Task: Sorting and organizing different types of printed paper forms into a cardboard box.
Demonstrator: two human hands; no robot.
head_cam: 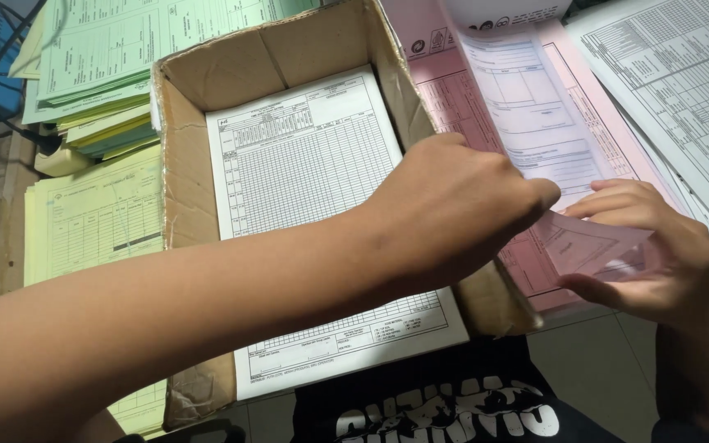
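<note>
Surface: tiled floor (592, 361) below; paper stacks cover the work area.
Box: open cardboard box (182, 148) holding a white printed form (305, 164).
Left side: green form stack (92, 57) and yellow form stack (92, 217).
Right side: white form stack (683, 90).
Pink forms: pink form stack (469, 107) beside the box.
Left hand (453, 205): reaches across the box, grip closed on the pink sheet (584, 242).
Right hand (658, 254): grip clamped on the same sheet's lifted corner.
Obstruction: left forearm hides part of the white form.
</note>
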